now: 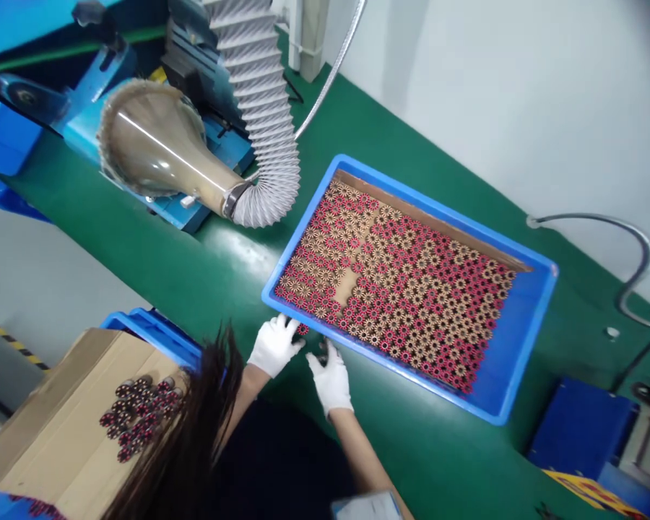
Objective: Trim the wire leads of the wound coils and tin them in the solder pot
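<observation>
My left hand (275, 345), in a white glove, is at the near edge of a blue tray (412, 370). Its thumb and fingers close on a small red-and-black slotted rotor core (302, 329), partly hidden by the glove. Just to the right, my right hand (331, 379), also gloved, has thumb and forefinger curled round something small and dark that I cannot make out clearly. Packed upright in the tray are many slotted rotor cores (427, 289), some with red ends, some tan. A bare strip of cardboard (346, 286) shows between two groups of them.
A machine with a tan funnel hood (162, 148) and grey ribbed hose (260, 94) stands at upper left on the green bench (222, 267). More cores (141, 412) lie on a cardboard sheet (59, 433) at lower left. A blue box (582, 426) sits at right.
</observation>
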Demonstrator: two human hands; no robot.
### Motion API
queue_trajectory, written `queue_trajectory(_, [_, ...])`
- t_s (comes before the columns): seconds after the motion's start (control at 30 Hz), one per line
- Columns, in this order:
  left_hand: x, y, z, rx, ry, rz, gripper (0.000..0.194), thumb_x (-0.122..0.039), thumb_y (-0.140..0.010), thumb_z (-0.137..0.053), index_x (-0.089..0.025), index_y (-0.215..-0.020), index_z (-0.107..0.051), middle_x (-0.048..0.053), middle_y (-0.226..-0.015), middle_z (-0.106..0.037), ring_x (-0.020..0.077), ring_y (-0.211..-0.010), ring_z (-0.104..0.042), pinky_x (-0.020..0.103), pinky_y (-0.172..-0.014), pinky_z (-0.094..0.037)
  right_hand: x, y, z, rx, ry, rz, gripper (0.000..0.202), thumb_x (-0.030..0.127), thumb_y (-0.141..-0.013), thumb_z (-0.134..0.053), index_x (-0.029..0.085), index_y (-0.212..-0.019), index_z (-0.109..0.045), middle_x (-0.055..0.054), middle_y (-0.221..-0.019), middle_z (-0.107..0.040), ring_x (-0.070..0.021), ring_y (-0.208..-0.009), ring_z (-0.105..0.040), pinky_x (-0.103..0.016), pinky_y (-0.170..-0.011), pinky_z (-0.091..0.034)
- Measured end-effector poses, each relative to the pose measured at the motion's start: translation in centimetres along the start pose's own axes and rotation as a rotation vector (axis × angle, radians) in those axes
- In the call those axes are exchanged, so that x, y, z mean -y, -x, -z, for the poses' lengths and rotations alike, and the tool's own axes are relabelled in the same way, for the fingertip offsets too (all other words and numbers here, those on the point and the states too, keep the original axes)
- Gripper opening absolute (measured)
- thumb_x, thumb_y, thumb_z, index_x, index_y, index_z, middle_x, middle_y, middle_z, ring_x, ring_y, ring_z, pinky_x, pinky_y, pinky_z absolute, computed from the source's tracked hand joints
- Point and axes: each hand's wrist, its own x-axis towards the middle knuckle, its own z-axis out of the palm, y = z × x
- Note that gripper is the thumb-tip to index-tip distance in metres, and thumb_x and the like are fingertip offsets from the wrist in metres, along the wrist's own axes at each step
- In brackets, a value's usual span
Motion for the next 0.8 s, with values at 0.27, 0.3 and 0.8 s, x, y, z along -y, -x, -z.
queue_trajectory(0.27, [0.5, 1.4, 1.0, 0.121, -0.092, -0.012, 0.028, -0.028, -0.084, -0.049, -0.03, -0.112, -0.049, 0.006, -0.103, -0.053, 0.0183, -0.069, -0.055, 0.028, -0.053, -0.038, 1.7, -2.2, -1.3, -0.077, 0.238, 0.034, 0.043, 0.027, -0.085, -0.039, 0.015, -0.127, -0.041, -0.024, -0.12, -0.048, -0.0316, -0.091, -0.059, -0.043, -0.072, -0.046])
queue_trajectory(0.3, [1.2, 2.0, 1.2, 0.12, -0.102, 0.024, 0.028, -0.028, -0.084, -0.049, -0.03, -0.112, -0.049, 0.006, -0.103, -0.053, 0.0181, -0.069, -0.056, 0.027, -0.052, -0.037, 1.8, -2.1, -1.1, -0.063, 0.261, 0.062, 0.043, 0.026, -0.085, -0.039, 0.015, -0.126, -0.042, -0.025, -0.118, -0.05, -0.0314, -0.088, -0.06, -0.044, -0.071, -0.045])
queue_trajectory(0.8, [7.0, 1.9, 1.2, 0.027, -0.125, 0.28, 0.039, -0.046, -0.084, -0.043, -0.02, -0.112, -0.048, 0.008, -0.092, -0.055, 0.0192, -0.063, -0.057, 0.028, -0.053, -0.037, 5.7, -2.6, 1.3, 0.09, 0.098, 0.423, 0.014, 0.027, -0.08, -0.056, 0.027, -0.092, -0.063, -0.001, -0.098, -0.063, -0.0144, -0.08, -0.06, -0.024, -0.072, -0.047])
